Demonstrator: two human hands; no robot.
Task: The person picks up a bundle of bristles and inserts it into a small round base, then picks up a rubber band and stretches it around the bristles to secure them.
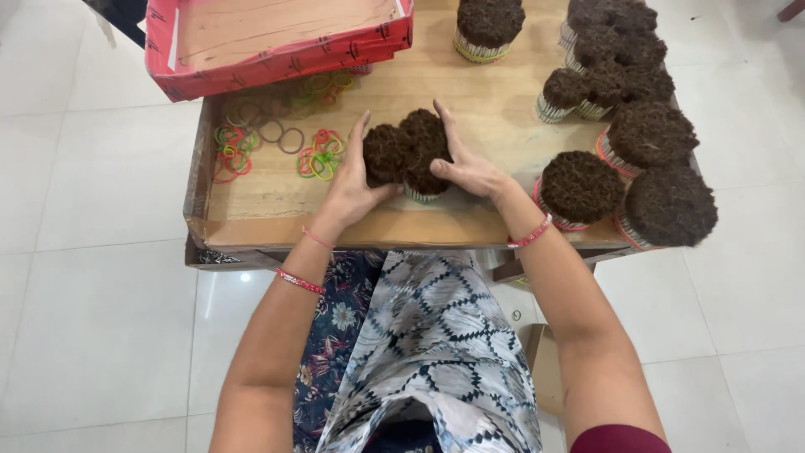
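Note:
Both hands cup a bundle of thin sticks with dark brown tips [408,153] standing on a low cardboard-lined tray [251,228]. My left hand [354,186] presses its left side, fingers pointing up. My right hand [466,162] wraps the right side, thumb over the front. The bundle looks like two clumps pushed together, with a striped band of stick shafts showing at its bottom.
Several finished round bundles [625,126] crowd the tray's right side, one more [488,25] at the back. Loose coloured rubber bands [277,143] lie on the left. A red-edged box lid [277,42] overhangs the back left corner. White tiled floor surrounds the tray.

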